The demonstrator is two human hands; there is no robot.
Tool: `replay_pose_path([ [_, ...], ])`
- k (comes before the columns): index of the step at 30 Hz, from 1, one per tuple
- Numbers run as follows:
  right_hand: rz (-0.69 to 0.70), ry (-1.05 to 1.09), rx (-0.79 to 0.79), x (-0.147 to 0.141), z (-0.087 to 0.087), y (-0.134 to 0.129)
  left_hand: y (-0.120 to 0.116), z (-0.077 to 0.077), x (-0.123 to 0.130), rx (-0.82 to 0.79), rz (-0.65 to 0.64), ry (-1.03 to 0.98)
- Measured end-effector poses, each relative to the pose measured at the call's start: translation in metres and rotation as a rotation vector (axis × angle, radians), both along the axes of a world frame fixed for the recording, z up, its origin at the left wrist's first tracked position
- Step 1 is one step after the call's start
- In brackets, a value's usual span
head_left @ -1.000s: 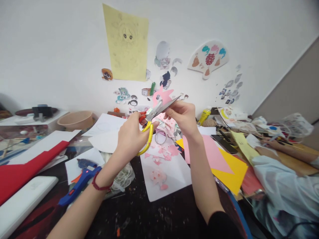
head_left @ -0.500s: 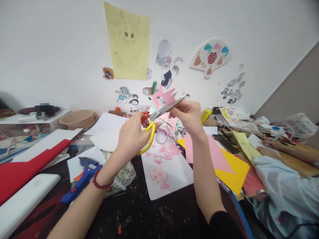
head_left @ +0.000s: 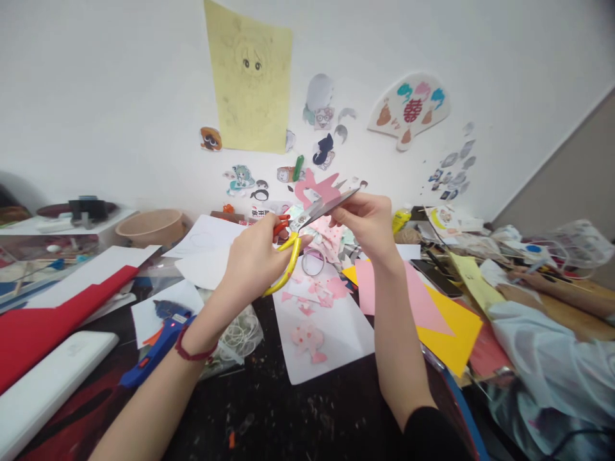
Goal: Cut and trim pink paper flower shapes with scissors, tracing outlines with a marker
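Note:
My left hand (head_left: 257,256) is closed around the yellow and red handles of a pair of scissors (head_left: 307,219). The blades point up to the right, across a piece of pink paper (head_left: 317,190) with jagged, finger-like cuts. My right hand (head_left: 368,224) pinches this paper near the blade tips; its fingertips are partly hidden behind the scissors. Below them, a white sheet (head_left: 331,339) lies on the dark table with pink paper scraps (head_left: 331,291) and a pink cut-out with red dots (head_left: 307,339). A roll of clear tape (head_left: 313,262) stands behind the scraps.
To the left are a blue glue gun (head_left: 158,349), a long white box (head_left: 57,387) and red paper (head_left: 62,301). Pink paper (head_left: 423,298) and yellow paper (head_left: 451,326) lie at right. Another person's arm (head_left: 557,285) is at the far right, holding a pen.
The scissor blades have closed a little on the pink paper, which has tilted slightly. Both hands stay in nearly the same place; the view has shifted slightly.

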State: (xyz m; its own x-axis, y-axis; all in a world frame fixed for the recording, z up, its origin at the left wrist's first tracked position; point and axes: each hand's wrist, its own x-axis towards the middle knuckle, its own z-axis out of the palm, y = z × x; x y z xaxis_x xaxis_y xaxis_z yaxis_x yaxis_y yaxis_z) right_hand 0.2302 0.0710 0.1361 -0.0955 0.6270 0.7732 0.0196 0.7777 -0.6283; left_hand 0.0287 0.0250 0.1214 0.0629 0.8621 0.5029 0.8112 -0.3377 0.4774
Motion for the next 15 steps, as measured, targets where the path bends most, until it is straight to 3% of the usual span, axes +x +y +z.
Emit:
replay_pose_path([
  [15, -0.027, 0.012, 0.015, -0.0067, 0.0, -0.0003, 0.0016, -0.0028, -0.0001, 0.016, -0.016, -0.068],
])
